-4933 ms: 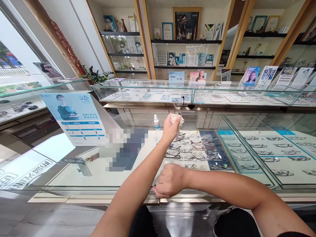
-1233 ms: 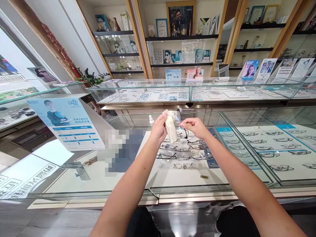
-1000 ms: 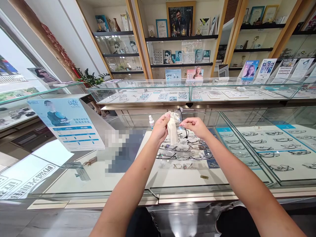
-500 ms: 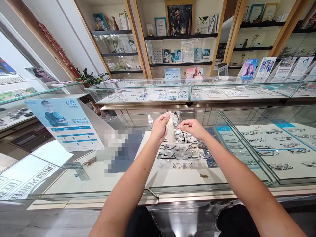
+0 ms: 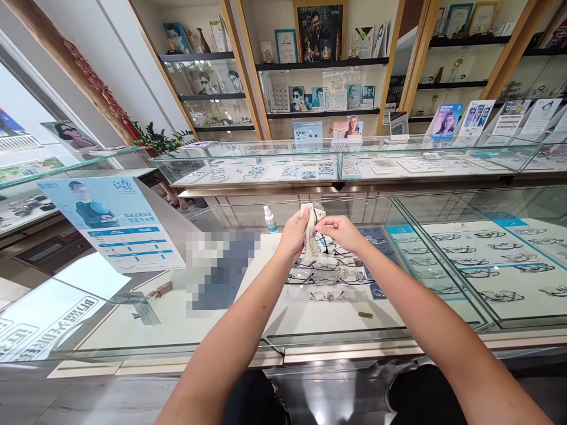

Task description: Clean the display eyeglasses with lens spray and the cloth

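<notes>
My left hand (image 5: 294,235) is closed on a cream cleaning cloth (image 5: 309,245), which hangs down from the fingers above the counter. A pair of dark eyeglasses (image 5: 316,213) is partly wrapped in the cloth, most of its frame hidden. The fingertips of my right hand (image 5: 340,231) pinch the eyeglasses at the edge of the cloth, close against my left hand. Below both hands, several rows of spectacle frames (image 5: 326,278) lie inside the glass case. Just left of my left hand stands a small white spray bottle (image 5: 270,219) with a blue-and-red label.
The glass display counter (image 5: 283,339) runs across in front of me. At left a blue-and-white sign (image 5: 110,221) stands on it. More frames (image 5: 500,258) lie in the case at right. Behind is another glass case (image 5: 266,154), with shelves (image 5: 323,66) beyond.
My left hand has moved slightly right with the cloth, and my right hand slightly left, so they are closer together. The cloth now folds around the eyeglasses, and the spray bottle shows more fully.
</notes>
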Motion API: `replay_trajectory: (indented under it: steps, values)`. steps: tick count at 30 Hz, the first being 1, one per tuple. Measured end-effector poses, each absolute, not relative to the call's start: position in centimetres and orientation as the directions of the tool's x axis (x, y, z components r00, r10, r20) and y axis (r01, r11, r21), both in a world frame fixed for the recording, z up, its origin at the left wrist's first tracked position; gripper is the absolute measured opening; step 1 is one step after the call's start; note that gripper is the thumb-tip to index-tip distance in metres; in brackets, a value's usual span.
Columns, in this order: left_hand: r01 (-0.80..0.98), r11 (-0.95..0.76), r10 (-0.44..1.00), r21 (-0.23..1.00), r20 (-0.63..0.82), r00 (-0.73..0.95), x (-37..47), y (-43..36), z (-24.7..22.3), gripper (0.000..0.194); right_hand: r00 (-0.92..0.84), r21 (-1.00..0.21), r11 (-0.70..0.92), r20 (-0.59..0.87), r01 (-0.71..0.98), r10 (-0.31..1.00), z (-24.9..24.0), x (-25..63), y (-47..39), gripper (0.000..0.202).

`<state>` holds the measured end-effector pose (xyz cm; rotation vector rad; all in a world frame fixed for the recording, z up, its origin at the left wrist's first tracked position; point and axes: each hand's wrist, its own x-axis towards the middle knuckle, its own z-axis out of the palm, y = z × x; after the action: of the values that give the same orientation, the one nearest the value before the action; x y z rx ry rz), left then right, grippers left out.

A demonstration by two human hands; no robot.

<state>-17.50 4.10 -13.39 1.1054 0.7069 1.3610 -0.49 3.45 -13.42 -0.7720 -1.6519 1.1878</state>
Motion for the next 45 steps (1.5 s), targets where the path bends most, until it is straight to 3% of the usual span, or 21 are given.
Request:
replay_trajectory:
  steps: [4, 9, 28, 33, 38, 45]
  values:
    - [-0.455, -0.078, 0.956, 0.887, 0.197, 0.219, -17.9, 3.9, -12.8, 0.058, -0.333, -0.956, 0.274, 0.294, -0.108, 0.896, -13.3, -0.3, 3.5, 0.052]
    - [-0.375, -0.062, 0.922, 0.925, 0.197, 0.334, -18.7, 3.8, -12.4, 0.056, -0.351, -0.959, 0.245, 0.279, -0.139, 0.894, -13.1, 0.2, 3.6, 0.049]
    - [-0.294, -0.325, 0.934, 0.899, 0.354, 0.051, -17.5, 3.5, -13.1, 0.064, -0.438, -0.963, 0.245, 0.269, -0.113, 0.858, -13.2, -1.3, 2.9, 0.059]
    - [-0.251, -0.255, 0.927, 0.934, 0.310, 0.210, -19.0, 4.4, -12.6, 0.068, -0.386, -0.968, 0.232, 0.251, -0.095, 0.888, -13.2, -0.8, 3.2, 0.045]
    - [-0.254, -0.143, 0.884, 0.957, 0.239, 0.403, -20.7, 4.7, -11.8, 0.060, -0.331, -0.969, 0.196, 0.237, -0.152, 0.913, -12.7, 0.2, 3.5, 0.033]
    - [-0.290, -0.154, 0.886, 0.945, 0.262, 0.382, -20.0, 3.7, -11.2, 0.060, -0.352, -0.971, 0.151, 0.208, -0.183, 0.912, -12.4, 0.0, 3.1, 0.035]
